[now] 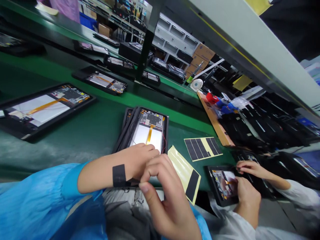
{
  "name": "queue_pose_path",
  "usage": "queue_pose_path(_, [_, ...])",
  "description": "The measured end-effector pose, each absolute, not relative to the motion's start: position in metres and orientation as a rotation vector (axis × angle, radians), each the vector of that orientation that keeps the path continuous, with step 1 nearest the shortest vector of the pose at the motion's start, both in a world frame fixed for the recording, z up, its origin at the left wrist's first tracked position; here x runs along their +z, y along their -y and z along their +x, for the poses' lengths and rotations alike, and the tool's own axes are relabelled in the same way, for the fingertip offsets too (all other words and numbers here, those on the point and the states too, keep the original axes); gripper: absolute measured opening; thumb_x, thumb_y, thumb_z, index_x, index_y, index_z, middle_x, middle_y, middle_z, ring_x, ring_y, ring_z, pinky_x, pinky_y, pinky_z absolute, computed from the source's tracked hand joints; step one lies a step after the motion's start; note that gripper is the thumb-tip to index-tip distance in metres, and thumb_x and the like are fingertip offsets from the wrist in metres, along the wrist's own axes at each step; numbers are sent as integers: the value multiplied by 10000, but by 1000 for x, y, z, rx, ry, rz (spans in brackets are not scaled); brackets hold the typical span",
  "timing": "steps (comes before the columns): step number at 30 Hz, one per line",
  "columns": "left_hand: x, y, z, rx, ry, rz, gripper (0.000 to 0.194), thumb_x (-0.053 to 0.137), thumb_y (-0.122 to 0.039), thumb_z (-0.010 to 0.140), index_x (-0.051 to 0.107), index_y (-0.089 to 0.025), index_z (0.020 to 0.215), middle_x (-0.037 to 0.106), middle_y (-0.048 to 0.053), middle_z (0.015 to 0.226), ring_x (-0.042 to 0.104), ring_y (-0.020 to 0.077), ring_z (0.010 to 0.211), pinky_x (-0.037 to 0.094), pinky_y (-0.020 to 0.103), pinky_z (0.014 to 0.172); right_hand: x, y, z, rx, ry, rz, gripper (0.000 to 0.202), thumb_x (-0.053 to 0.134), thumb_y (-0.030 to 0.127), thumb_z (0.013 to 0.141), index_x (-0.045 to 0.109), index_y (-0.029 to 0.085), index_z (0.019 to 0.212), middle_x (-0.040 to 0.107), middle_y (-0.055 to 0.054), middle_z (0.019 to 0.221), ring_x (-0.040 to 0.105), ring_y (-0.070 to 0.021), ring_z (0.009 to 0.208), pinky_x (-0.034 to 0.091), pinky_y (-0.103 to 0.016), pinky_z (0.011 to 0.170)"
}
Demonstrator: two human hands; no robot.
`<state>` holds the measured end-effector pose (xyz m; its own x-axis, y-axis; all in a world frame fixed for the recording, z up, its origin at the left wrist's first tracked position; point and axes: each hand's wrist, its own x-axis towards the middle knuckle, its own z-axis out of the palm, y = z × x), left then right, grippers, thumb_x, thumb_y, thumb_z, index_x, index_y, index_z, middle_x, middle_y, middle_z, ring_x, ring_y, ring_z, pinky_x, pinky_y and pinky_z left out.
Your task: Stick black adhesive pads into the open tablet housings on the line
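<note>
In the head view, my left hand (143, 156) lies across the lower end of a tablet with its inside exposed (153, 120). Its fingers are bent and mostly hidden behind my other hand. A black tape piece (119, 175) is stuck on my left wrist. My right hand (167, 196) is closed beside that wrist, thumb and forefinger pinched on a small dark strip of black tape (133, 181). The tablet rests in a black frame on a stack of similar ones. A yellow backing sheet (185, 173) with one black strip lies right of the stack.
A second backing sheet (203, 148) carries several black strips. More opened tablets (47, 108) lie at left and farther back. On the right, another person's hands (247, 193) work on a tablet (222, 185). A wooden-edged board (215, 120) and an overhead shelf (237, 43) bound the bench.
</note>
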<state>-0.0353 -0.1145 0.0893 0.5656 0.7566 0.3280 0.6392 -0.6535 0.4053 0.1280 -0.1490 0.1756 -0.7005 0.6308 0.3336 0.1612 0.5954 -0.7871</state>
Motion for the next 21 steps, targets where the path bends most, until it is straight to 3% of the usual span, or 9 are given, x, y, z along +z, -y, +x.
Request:
queue_pose_path(4, [101,115,-48,768,-1058,2525,179,559,-190,964,672,-205,1102,691,50,1070,628,233,1019,502,361,882,169,152,142,960,1805,-755,88,544,222,1047,576,244,968,545,-27,936,567,-188,922,490,-305,802])
queue_pose_path(8, [100,128,-63,1037,-1196,2499,298,397,-151,1051,683,-164,1133,690,93,1125,628,227,1045,507,360,914,149,141,157,786,1501,-935,97,588,241,1058,671,272,1098,639,-41,1067,630,-188,1039,515,-312,902])
queue_pose_path(11, [91,145,-63,1170,-1363,2517,257,446,-144,1048,695,-160,1106,673,90,1077,600,238,1021,488,373,896,127,137,162,771,1539,-1068,327,578,233,1064,612,321,1377,695,-52,1270,662,-193,1175,516,-360,1018])
queue_pose_path(13, [84,156,-57,1176,-1380,2557,252,473,-123,1027,678,-154,1170,670,93,1105,585,253,1039,472,396,914,112,137,161,764,1648,-1076,468,575,200,1055,518,342,1497,716,-51,1299,650,-204,1250,483,-419,1112])
queue_pose_path(17, [79,164,-45,1082,-1416,2702,336,394,-86,1022,654,-144,1228,682,116,1176,571,305,1098,425,478,968,95,135,157,698,1877,-1014,594,568,108,1016,462,345,1549,760,-48,1235,635,-229,1282,465,-489,1149])
queue_pose_path(21, [84,157,-48,1044,-1435,2798,299,409,-145,1043,672,-121,1182,695,132,1091,569,333,1036,409,505,923,95,125,161,619,2018,-986,604,566,73,989,478,321,1532,772,-56,1238,633,-250,1271,476,-513,1129])
